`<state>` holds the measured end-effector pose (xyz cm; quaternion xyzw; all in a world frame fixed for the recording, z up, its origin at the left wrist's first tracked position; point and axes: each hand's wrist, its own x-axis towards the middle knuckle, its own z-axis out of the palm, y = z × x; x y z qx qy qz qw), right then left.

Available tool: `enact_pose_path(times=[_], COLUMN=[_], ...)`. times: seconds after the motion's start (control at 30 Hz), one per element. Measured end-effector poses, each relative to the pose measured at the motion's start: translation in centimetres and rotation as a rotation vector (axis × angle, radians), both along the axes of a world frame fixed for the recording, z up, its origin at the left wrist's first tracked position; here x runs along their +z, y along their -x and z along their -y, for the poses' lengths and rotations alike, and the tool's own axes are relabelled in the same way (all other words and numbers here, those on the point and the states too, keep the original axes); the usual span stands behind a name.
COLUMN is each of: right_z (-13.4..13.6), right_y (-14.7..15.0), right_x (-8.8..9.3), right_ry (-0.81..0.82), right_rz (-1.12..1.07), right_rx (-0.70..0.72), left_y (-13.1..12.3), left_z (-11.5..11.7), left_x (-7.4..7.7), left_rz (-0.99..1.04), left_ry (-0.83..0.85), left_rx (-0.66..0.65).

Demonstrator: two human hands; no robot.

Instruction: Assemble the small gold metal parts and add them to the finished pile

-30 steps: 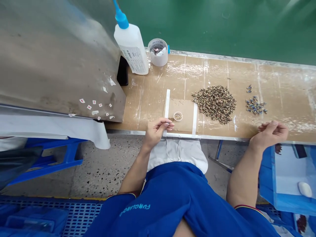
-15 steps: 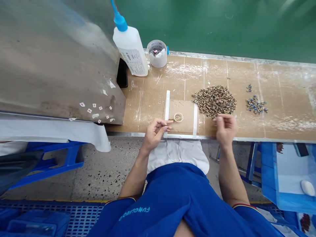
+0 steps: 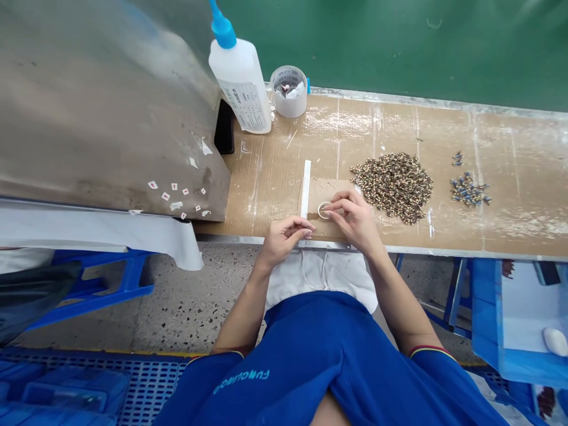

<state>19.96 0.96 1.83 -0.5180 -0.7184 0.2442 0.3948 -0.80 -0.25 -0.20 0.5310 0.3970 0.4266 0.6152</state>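
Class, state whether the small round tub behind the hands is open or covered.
Open: no lid sits on the tub, and crumpled white scraps show inside it.

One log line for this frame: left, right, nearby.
left hand: fingers pinched, anything held too small to tell | right hand: fingertips at small pale ring | nearby: cardboard pad, mottled parts heap

We look down from the person's head, forward over the blue shirt (image 3: 306,361). We sit close above the left hand (image 3: 283,238), the right hand (image 3: 354,220) and the cardboard-topped workbench (image 3: 523,177).
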Motion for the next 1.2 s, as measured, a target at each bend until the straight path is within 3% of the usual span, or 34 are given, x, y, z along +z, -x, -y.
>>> enact_pose_path(times=[0.27, 0.4, 0.63, 0.77, 1.2], right_z=[-0.8, -0.5, 1.3, 3.4, 4.3], right_y=[-0.6, -0.5, 0.5, 1.1, 1.8], right_x=[0.8, 0.7, 0.6, 0.8, 0.3], right_ry=[-0.118, -0.04, 0.112, 0.216, 0.168], right_rz=[0.269, 0.126, -0.247, -0.393, -0.246], right_rx=[0.023, 0.064, -0.239, -0.24, -0.193], left_y=[-0.2, -0.3, -0.5, -0.4, -0.6], left_z=[0.2, 0.0, 0.0, -0.1, 0.1], left_x=[-0.5, -0.3, 0.5, 0.8, 0.7], left_rz=[-0.182, -0.252, -0.365, -0.367, -0.36], left_ry=[-0.141, -0.247, -0.348, -0.314, -0.297], left_rx=[-0.011, -0.029, -0.025, -0.072, -0.063])
